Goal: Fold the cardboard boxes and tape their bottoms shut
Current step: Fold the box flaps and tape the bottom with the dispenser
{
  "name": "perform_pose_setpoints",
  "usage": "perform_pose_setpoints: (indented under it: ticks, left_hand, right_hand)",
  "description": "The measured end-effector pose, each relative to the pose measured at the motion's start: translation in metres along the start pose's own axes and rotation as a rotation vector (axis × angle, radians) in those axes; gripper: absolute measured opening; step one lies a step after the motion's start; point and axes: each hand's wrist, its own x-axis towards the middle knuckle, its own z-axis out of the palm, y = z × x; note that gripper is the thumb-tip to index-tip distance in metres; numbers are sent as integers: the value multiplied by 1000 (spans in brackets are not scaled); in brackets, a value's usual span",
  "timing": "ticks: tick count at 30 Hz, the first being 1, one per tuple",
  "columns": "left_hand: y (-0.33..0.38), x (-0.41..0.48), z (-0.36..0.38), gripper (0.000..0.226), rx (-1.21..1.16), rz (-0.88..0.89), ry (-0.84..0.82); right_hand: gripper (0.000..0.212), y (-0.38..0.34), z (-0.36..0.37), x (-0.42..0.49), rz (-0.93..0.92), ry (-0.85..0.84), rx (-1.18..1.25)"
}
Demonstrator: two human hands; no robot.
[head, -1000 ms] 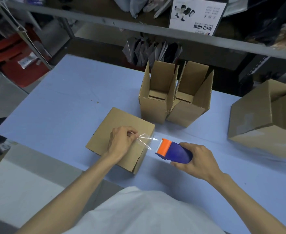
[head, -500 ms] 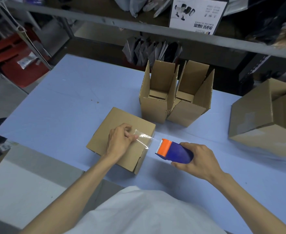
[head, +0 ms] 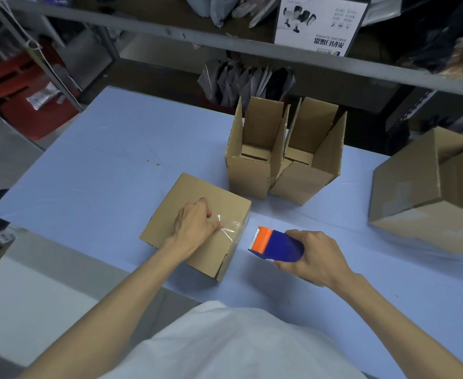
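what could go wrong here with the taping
1. The tape looks creased where the left hand presses it onto the box; it may seal wrinkled and grip poorly.
2. The box sits close to the near edge of the table; a pull from the tape dispenser in the right hand could slide it off.

I can read only one item: the white carton (head: 320, 23) on the shelf (head: 170, 35), top centre-right of the frame. It carries upside-down print, "BARCODE SCANNER" above large Chinese characters. Its smaller lines are too fine for me to read.
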Motion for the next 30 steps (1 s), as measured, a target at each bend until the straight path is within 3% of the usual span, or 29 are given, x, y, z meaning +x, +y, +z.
perform_pose_setpoints:
  ticks: [4, 9, 14, 16, 18, 20, 22, 27, 30]
  left_hand:
    - [-1, 8, -12, 51, 157, 23, -29]
    - [-1, -1, -1, 27, 12, 224, -95]
    - [-7, 0, -2, 24, -35, 198, -93]
    - [-10, -1, -5, 22, -56, 229, -74]
    - [-11, -4, -5, 18, -51, 372, -70]
    - [-3, -10, -3, 13, 57, 533, -165]
    - [7, -9, 0, 7, 175, 554, -281]
    - [22, -2, 3, 23, 413, 733, -401]
    - [22, 5, 3, 32, 475, 745, -392]
  right_hand:
    - [41, -4, -1, 6, 12, -26, -31]
    - [42, -19, 3, 23, 44, -105, -145]
    - [25, -41, 14, 42, -2, -157, -375]
    - [29, -32, 16, 35, 67, -145, -303]
    - [38, -20, 10, 29, 130, -80, -202]
    - [41, -12, 4, 18, 155, -34, -128]
    - [41, -6, 0, 11, 171, -12, -61]
    - [35, 4, 1, 2, 246, 55, -6]
    - [39, 9, 4, -2, 227, 119, 49]
